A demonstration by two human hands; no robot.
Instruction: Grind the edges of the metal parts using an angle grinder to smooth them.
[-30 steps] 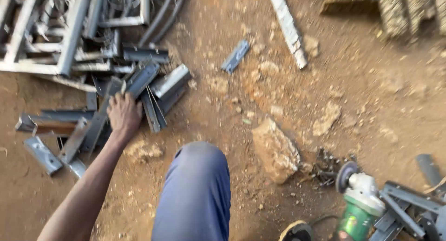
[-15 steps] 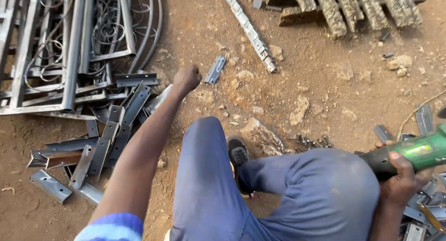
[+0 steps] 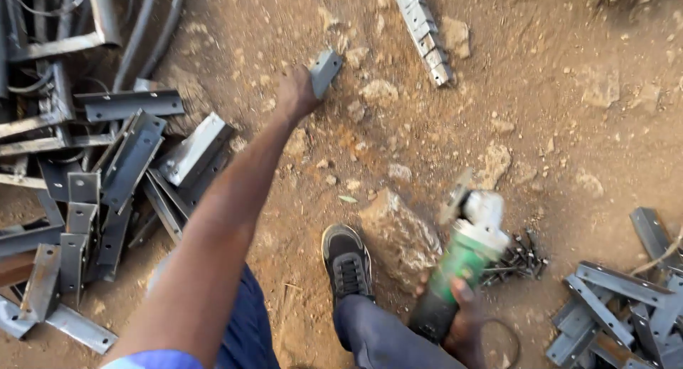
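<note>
Metal piece [image 3: 326, 71], short and grey, lies on the dirt far out, with the left hand [image 3: 295, 95] closed on its near end. It looks hard, heavy and sharp-edged. The right hand [image 3: 462, 319] grips a green grinder [image 3: 466, 251] near the shoe [image 3: 346, 259].

Soft warm daylight, slight motion blur
</note>
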